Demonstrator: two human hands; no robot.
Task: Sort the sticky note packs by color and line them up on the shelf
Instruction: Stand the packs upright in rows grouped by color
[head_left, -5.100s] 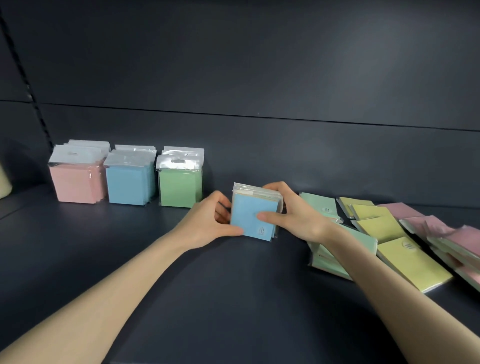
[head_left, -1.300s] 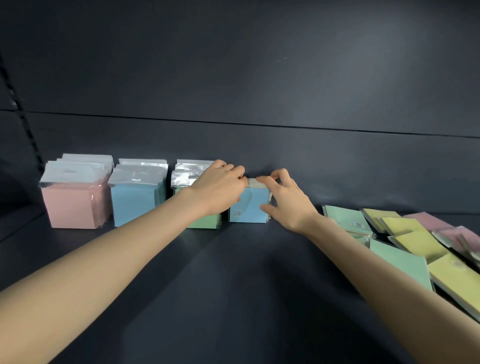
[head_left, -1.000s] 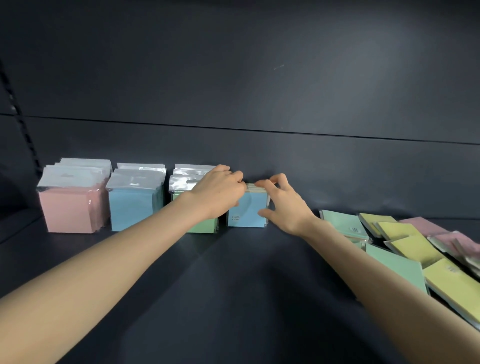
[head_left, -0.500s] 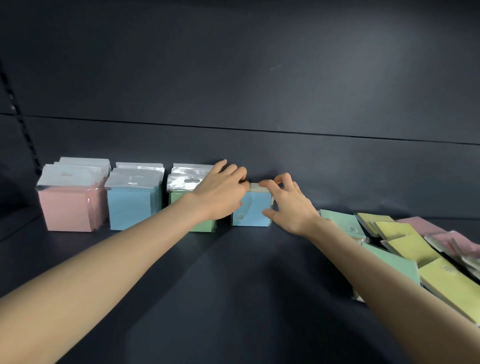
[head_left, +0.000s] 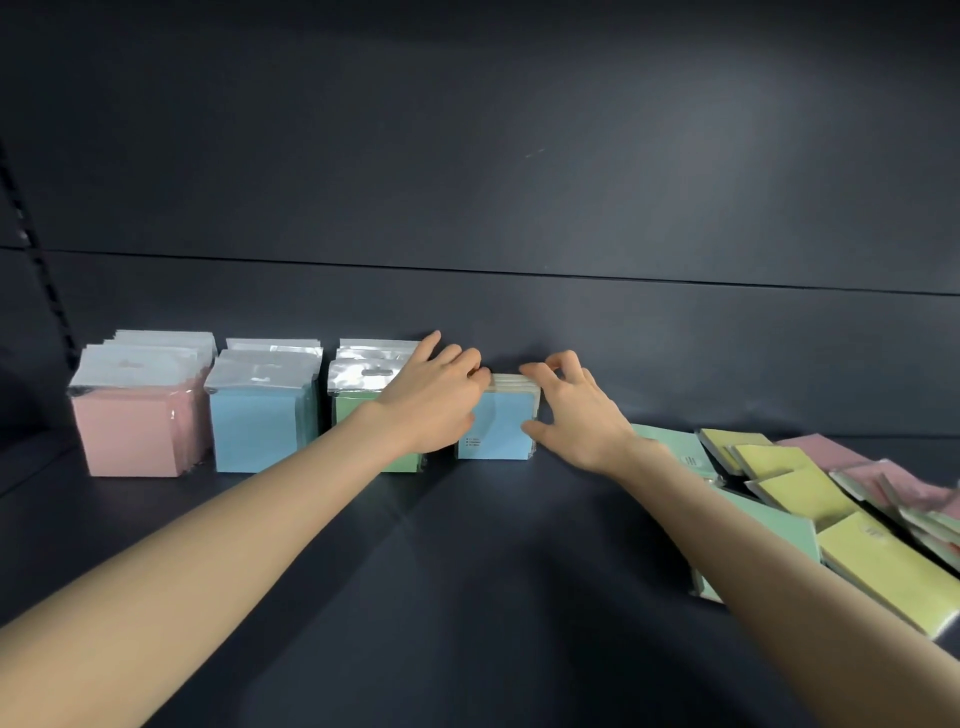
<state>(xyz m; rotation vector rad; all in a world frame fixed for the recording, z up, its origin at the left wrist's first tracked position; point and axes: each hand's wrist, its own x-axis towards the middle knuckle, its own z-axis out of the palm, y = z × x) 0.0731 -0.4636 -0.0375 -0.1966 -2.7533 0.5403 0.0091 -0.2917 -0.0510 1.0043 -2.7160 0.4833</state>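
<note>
Your left hand (head_left: 434, 400) lies with its fingers spread loosely over the left top corner of a small upright stack of blue sticky note packs in clear wrap (head_left: 501, 428), touching it without closing around it. Your right hand (head_left: 576, 415) is open too: its fingertips rest on the stack's right top corner and its thumb presses the right edge lower down. The stack stands on the dark matte shelf (head_left: 467, 571), close to the dark back panel (head_left: 519, 182). A few tiny lines of print sit at its lower left corner, too small to read.

Just left of it, partly behind your left hand, stands a row of green packs with silvery hang tabs (head_left: 363, 395). Further left come a row of blue packs (head_left: 260, 421) and a row of pink packs (head_left: 137, 415), all upright and side by side.

To the right, an unsorted pile lies flat and overlapping on the shelf: mint green packs (head_left: 774, 525), yellow packs (head_left: 883, 566) and pink packs (head_left: 826, 452). Their small printed marks are illegible.

A slotted upright rail (head_left: 31, 244) runs along the left edge of the back panel.
</note>
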